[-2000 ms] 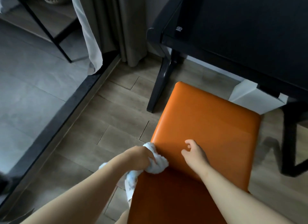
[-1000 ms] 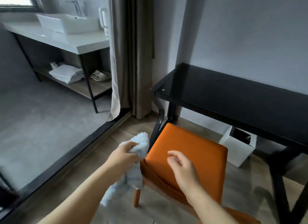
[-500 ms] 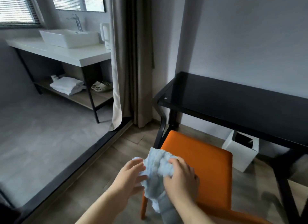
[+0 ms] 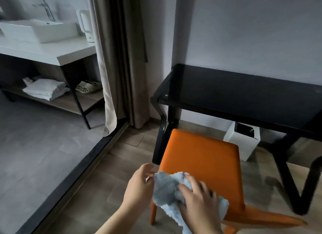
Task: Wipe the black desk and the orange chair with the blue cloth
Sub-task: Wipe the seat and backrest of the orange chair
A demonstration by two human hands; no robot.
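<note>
**Entry: gathering the cloth at the chair, before a wiping pass**

- Washbasin (image 4: 36, 30), kettle (image 4: 85, 24), folded towels (image 4: 44, 90), curtain (image 4: 120, 59): all well to the left of the chair and beyond it. They play no part in this step.
- Left hand (image 4: 139, 183): just left of the chair's near corner. Thumb and fingertips pinch the cloth's left edge, though blur softens the detail.
- Cloth (image 4: 165, 188): blue and bunched, at the chair's near left corner, with a tail hanging below the seat edge. Whether it touches the seat cannot be told.
- Right hand (image 4: 196, 204): lies over the cloth with fingers curled into it, gripping the bulk.
- Chair (image 4: 202, 157): orange seat, its far edge close under the desk's front.
- Desk (image 4: 244, 94): black and glossy, behind and above the chair.
- Bin (image 4: 242, 141): white, behind the chair's right corner, under the desk.

**Handling note (judgement):** Fold the bunch into a flat pad and tuck the hanging tail in so it does not drag. Leave the pad to one hand and steady the chair with the other. Wipe in overlapping strokes from the chair's far edge toward the near one. Turn to a fresh face for the desk, where streaks would likely show.
</note>
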